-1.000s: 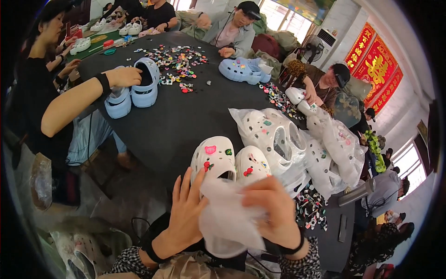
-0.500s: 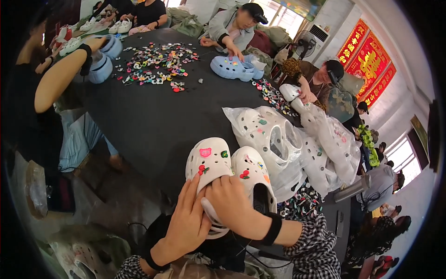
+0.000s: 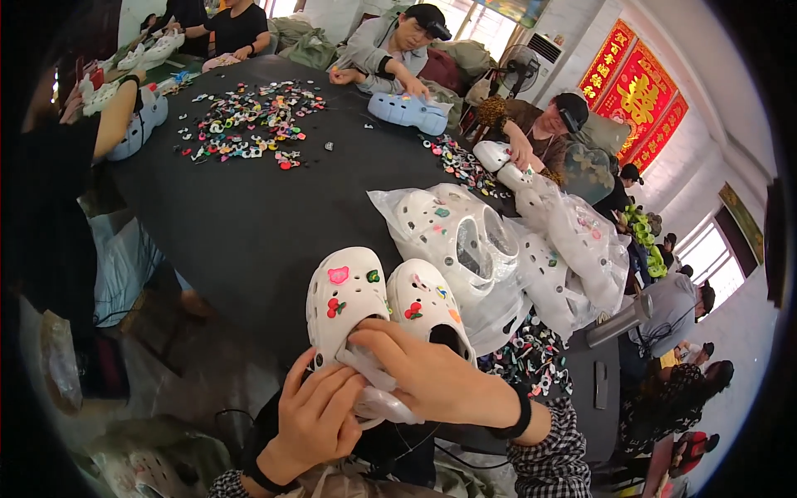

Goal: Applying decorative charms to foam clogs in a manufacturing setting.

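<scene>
A pair of white clogs stands side by side in front of me: a left clog point(image 3: 353, 282) and a right clog point(image 3: 422, 292), each decorated with charms including red cherries. My left hand point(image 3: 320, 411) grips the left clog low on its side, fingers curled against it. My right hand point(image 3: 444, 378) reaches across to the left clog's opening. Its fingers are closed on crumpled, whitish plastic film point(image 3: 369, 365) there, with the fingertips partly inside the shoe. The heel end is mostly hidden by my hands and the film.
Bagged white clogs point(image 3: 452, 236) lie to the right on the black table point(image 3: 249, 220). Loose charms point(image 3: 531, 357) are heaped beside them, with another colourful pile point(image 3: 257, 120) farther off. Co-workers handle a blue clog point(image 3: 407, 112) and white clogs across the table. A grey cylinder point(image 3: 618, 319) stands at the right.
My right hand has drawn back from the left clog's opening, and more whitish film shows between my hands. My left hand has slid lower. The view has shifted slightly.
</scene>
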A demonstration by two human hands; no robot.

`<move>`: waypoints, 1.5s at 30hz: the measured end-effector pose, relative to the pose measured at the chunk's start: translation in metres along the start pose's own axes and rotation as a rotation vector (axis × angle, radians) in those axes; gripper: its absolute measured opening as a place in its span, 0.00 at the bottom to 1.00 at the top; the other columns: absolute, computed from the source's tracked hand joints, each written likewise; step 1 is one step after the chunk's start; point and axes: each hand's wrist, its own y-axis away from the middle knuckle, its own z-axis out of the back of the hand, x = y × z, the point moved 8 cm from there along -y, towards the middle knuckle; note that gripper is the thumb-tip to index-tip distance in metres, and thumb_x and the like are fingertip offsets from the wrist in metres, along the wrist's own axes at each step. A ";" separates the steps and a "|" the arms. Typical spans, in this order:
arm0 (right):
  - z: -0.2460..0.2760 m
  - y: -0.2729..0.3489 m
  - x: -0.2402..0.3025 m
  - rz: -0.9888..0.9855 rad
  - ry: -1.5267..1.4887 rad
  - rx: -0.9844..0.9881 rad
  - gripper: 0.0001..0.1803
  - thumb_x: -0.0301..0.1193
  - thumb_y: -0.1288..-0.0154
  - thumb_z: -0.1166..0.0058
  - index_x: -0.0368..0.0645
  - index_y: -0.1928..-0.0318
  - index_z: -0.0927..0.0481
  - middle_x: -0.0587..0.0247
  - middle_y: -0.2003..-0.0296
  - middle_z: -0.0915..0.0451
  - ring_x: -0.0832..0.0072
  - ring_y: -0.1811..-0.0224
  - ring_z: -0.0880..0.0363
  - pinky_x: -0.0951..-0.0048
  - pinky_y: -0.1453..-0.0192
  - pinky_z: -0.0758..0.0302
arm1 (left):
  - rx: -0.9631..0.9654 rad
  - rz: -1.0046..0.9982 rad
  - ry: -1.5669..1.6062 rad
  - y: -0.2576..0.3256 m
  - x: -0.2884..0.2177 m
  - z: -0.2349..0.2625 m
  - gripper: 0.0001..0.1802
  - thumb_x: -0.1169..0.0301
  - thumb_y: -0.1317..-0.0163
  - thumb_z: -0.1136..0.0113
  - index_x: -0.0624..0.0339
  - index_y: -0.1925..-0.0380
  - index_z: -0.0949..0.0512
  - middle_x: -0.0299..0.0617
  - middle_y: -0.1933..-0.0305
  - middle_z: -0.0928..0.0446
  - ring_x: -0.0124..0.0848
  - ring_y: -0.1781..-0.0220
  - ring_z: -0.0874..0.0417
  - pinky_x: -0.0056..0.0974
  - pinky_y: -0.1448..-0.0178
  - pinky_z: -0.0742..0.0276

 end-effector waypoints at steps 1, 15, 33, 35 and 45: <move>0.007 0.006 0.006 0.033 -0.105 0.014 0.32 0.21 0.44 0.39 0.38 0.37 0.32 0.47 0.40 0.29 0.55 0.41 0.22 0.59 0.47 0.21 | 0.060 0.038 -0.004 -0.006 0.001 0.002 0.20 0.68 0.43 0.43 0.66 0.52 0.20 0.47 0.52 0.17 0.44 0.49 0.15 0.63 0.30 0.33; -0.001 0.048 0.015 0.164 -0.044 -0.162 0.38 0.34 0.39 0.36 0.28 0.32 0.34 0.36 0.37 0.29 0.48 0.31 0.31 0.49 0.26 0.36 | 0.439 -0.054 -0.261 -0.020 -0.009 -0.018 0.46 0.34 0.43 0.40 0.76 0.54 0.20 0.59 0.54 0.18 0.49 0.45 0.17 0.71 0.24 0.46; -0.052 -0.016 0.003 0.026 0.639 -0.080 0.20 0.36 0.41 0.46 0.36 0.53 0.14 0.60 0.56 0.16 0.64 0.41 0.29 0.66 0.33 0.40 | 0.133 -0.210 -0.099 0.003 -0.005 -0.014 0.28 0.57 0.25 0.45 0.74 0.40 0.26 0.60 0.41 0.22 0.54 0.36 0.23 0.55 0.32 0.28; -0.063 -0.025 -0.004 -0.019 0.746 -0.038 0.17 0.37 0.43 0.45 0.42 0.60 0.10 0.66 0.60 0.15 0.68 0.45 0.29 0.70 0.37 0.40 | 0.077 -0.154 -0.095 0.001 -0.006 -0.005 0.28 0.55 0.27 0.42 0.75 0.46 0.23 0.59 0.46 0.20 0.57 0.42 0.20 0.60 0.37 0.24; -0.059 -0.026 0.010 -0.008 0.670 -0.211 0.18 0.44 0.48 0.40 0.47 0.63 0.09 0.67 0.63 0.15 0.65 0.52 0.28 0.68 0.50 0.41 | 0.057 -0.002 -0.136 0.016 -0.007 -0.008 0.30 0.57 0.24 0.49 0.72 0.34 0.30 0.64 0.33 0.29 0.59 0.33 0.26 0.51 0.30 0.30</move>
